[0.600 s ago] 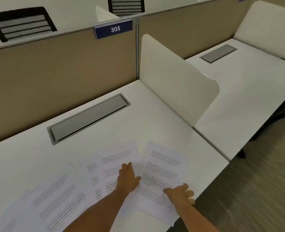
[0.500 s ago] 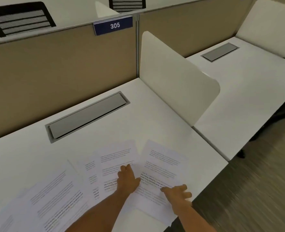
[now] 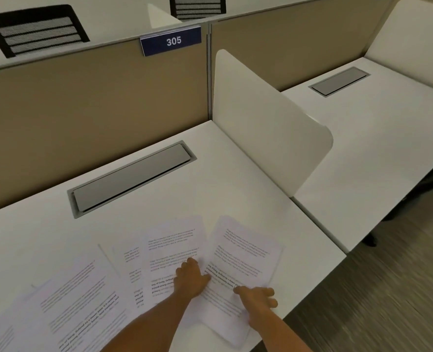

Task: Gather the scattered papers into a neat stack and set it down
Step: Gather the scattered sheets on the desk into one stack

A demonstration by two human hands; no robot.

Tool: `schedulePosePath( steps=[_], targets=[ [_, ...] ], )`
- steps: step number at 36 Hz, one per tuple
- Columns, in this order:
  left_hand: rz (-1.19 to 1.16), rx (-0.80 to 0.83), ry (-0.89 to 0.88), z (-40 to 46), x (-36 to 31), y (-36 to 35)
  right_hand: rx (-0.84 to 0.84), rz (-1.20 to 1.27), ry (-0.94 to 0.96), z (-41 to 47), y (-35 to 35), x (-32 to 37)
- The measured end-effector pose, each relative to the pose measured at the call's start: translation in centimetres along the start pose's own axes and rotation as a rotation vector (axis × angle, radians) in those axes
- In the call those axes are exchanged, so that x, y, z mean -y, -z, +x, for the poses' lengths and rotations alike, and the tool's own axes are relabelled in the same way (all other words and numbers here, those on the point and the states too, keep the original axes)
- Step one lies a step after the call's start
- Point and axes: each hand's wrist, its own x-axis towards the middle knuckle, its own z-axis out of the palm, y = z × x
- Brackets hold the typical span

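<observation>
left hand (image 3: 191, 279) flat, open, pinning middle sheets (image 3: 174, 250); right hand (image 3: 257, 299) open on right-hand pile (image 3: 246, 257), barely shifted since a moment ago. papers still fanned across the tabletop (image 3: 210, 189), more at left (image 3: 65, 295). gathering hardly begun.

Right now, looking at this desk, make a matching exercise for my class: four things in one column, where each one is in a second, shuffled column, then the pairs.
Things
1. left hand
2. right hand
3. number sign
4. grey hatch

Places
A. on top of the tan partition
B. flat on the middle sheets
C. set into the desk, beyond the papers
D. on the rightmost sheet, near the desk edge

Pairs: 1-B, 2-D, 3-A, 4-C
</observation>
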Motion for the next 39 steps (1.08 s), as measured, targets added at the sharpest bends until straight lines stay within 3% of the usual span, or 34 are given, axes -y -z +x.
schedulePosePath(
  steps=[10, 18, 23, 30, 39],
  targets=[
    [0.008, 0.009, 0.020, -0.6, -0.2, -0.3, 0.056, -0.031, 0.039, 0.7, 0.7, -0.2],
    [-0.217, -0.022, -0.068, -1.8, -0.6, 0.0, 0.132, -0.044, 0.076, 0.2, 1.0, 0.1],
    [-0.286, -0.023, -0.123, -3.1, -0.2, 0.5, 0.233, 0.067, 0.215, 0.0, 1.2, -0.1],
    [-0.390, -0.100, -0.184, -5.7, 1.6, 1.6, 0.211, -0.016, 0.532, -2.0, 1.1, 0.8],
    [-0.538, -0.301, -0.011, -8.5, 5.3, 3.3, 0.274, -0.235, 0.738, -4.6, -1.5, 3.1]
  ],
)
